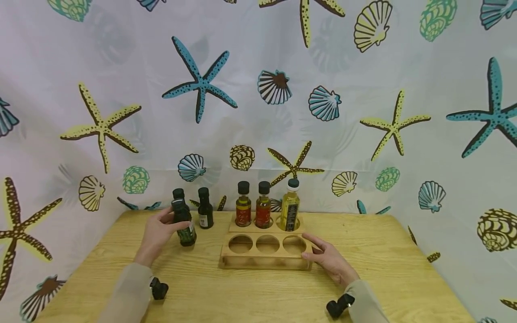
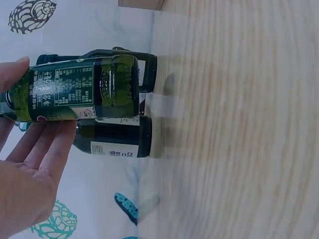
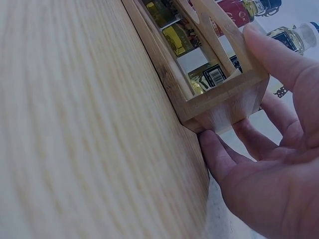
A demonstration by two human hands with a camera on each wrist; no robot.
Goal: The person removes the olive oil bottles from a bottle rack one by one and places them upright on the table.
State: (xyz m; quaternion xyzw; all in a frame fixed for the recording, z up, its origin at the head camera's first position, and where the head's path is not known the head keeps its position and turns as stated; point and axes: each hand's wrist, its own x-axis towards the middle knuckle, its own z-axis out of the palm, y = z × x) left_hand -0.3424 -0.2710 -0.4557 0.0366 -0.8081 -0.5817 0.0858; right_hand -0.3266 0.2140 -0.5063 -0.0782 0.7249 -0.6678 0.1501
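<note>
My left hand [image 1: 155, 233] grips a dark green glass bottle [image 1: 187, 229] upright, fingers and thumb around its upper part. In the left wrist view the bottle's base [image 2: 130, 84] hangs clear of the tabletop, and small print covers its green label. Two more dark bottles stand close behind it, one with a white label [image 1: 206, 211], the other mostly hidden. At the right end of a two-tier wooden bottle rack [image 1: 266, 262], my right hand [image 1: 333, 262] holds the corner, thumb and fingers against the wood [image 3: 224, 107]. Three round holes in the front tier hold nothing.
On the rack's rear tier stand two small bottles with red labels [image 1: 243, 213] [image 1: 263, 213] and a taller bottle of yellow oil [image 1: 290, 208]. A wooden table [image 1: 258, 296] carries everything. Behind it hangs a white curtain [image 1: 258, 125] printed with starfish and shells.
</note>
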